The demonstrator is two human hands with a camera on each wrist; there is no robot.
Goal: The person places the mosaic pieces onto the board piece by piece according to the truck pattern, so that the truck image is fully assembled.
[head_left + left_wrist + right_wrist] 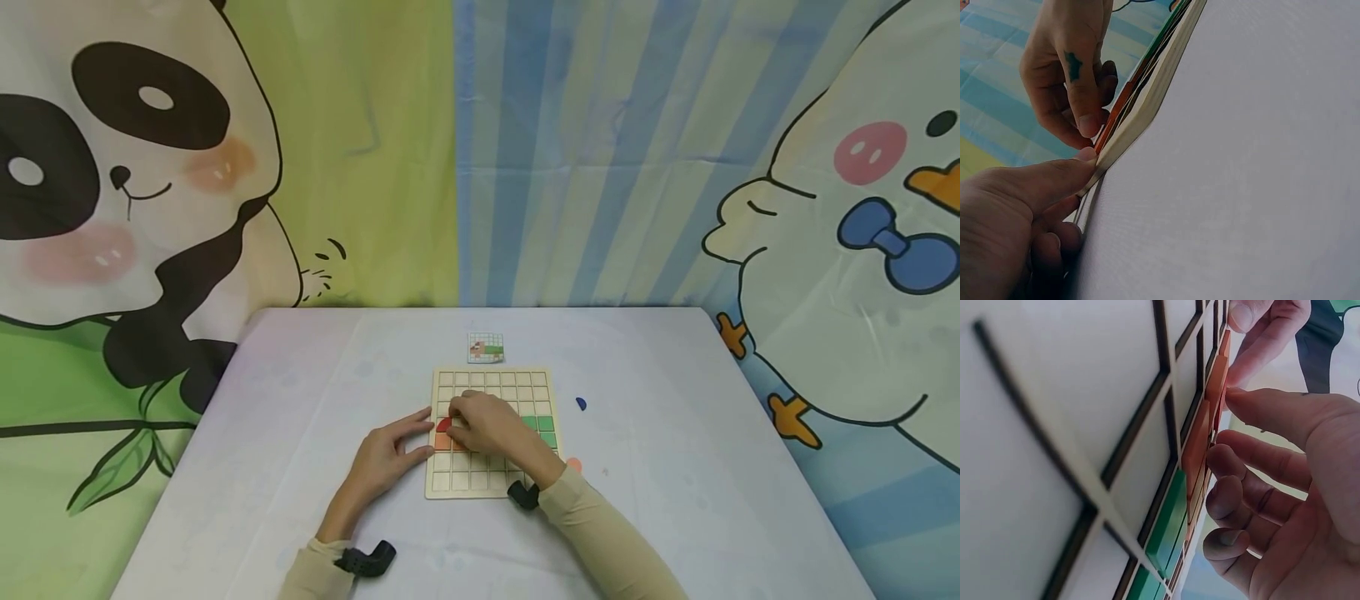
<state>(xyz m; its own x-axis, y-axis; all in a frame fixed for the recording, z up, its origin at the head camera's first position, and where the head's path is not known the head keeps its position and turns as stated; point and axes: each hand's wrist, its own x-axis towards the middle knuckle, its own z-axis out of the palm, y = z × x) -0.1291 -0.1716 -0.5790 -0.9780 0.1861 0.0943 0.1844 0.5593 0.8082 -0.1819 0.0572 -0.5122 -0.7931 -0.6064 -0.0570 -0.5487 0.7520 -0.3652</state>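
Note:
A pale wooden grid board (489, 482) lies on the table under my hands. My right hand (491, 423) reaches over its left part, thumb and index finger at a small red piece with a rounded edge (442, 426). The thumb touches that piece (1222, 406) in the right wrist view; its other fingers curl loosely. Orange square tiles (441, 442) lie just below the red piece, and green tiles (546, 423) fill cells at the right. My left hand (381, 457) rests at the board's left edge, its thumb touching the rim in the left wrist view.
A small picture card with a gridded design (486, 348) lies beyond the board. Right of the board are a dark blue half-round piece (581, 404) and a salmon round piece (573, 464), partly behind my right sleeve. Printed cloth (585, 150) hangs behind the table.

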